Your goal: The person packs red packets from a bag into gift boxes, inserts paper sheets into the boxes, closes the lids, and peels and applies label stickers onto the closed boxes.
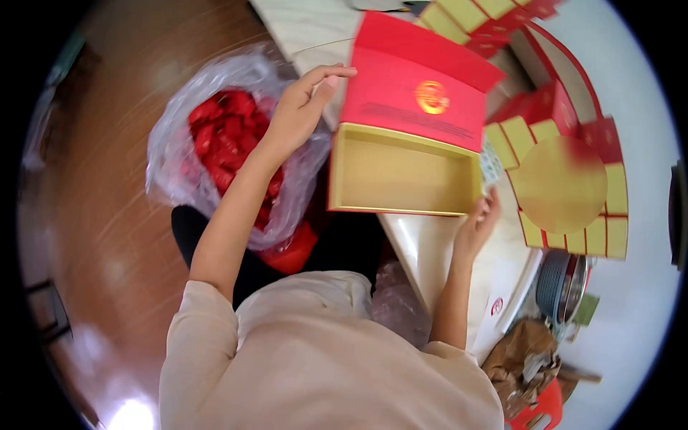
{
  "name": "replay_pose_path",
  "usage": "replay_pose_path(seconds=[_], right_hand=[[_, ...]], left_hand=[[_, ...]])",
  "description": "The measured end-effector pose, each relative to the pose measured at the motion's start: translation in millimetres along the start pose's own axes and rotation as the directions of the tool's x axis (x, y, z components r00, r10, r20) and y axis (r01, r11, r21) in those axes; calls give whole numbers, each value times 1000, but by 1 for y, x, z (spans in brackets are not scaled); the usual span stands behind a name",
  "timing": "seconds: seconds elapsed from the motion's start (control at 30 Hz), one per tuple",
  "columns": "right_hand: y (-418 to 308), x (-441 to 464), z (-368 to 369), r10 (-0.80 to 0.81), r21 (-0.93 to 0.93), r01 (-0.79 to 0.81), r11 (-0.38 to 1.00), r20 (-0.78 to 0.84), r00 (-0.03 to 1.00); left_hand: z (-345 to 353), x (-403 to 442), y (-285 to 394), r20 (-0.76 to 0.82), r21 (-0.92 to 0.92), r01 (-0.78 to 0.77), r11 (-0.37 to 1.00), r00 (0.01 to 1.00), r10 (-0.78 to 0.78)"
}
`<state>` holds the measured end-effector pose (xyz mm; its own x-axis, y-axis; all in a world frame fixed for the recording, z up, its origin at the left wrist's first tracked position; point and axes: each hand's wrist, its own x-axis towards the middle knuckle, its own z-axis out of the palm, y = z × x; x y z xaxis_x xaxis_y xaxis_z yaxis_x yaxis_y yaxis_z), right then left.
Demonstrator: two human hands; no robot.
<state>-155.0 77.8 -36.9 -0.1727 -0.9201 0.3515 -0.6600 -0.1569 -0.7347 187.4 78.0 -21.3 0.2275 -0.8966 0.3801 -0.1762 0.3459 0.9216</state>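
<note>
A red box [405,172] with a gold inside lies with its lid raised, over the table's front edge. The tray part looks empty. The red lid shows a shiny gold emblem and lines of small print. My left hand [304,107] is at the lid's left edge, its fingers apart, with the index fingertip by the red panel. My right hand [478,222] is at the box's lower right corner, its fingers slightly apart. Whether it grips the corner cannot be made out.
A clear plastic bag [172,154] of red pieces [228,136] stands left of the box. Stacked red-and-gold boxes [616,208] and a round gold piece [560,185] are at the right. Brown paper [523,362], a red stool [548,405] and stacked bowls [552,279] are at the lower right.
</note>
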Motion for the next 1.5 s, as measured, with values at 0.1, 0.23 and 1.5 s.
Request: replay_pose_path(seconds=[0.1,0.23,1.5], right_hand=[[-45,-26,-1,-483,-182,458,870,-130,866],[-87,-88,38,-586,379,554,742,-36,810],[-13,-236,317,84,-4,659,752,993,-89]], left_hand=[[-50,-50,-50,-302,-105,72,992,948,-101],[-106,-150,-109,-461,-61,387,920,806,-370],[-168,-308,-226,-170,886,393,247,770,-614]])
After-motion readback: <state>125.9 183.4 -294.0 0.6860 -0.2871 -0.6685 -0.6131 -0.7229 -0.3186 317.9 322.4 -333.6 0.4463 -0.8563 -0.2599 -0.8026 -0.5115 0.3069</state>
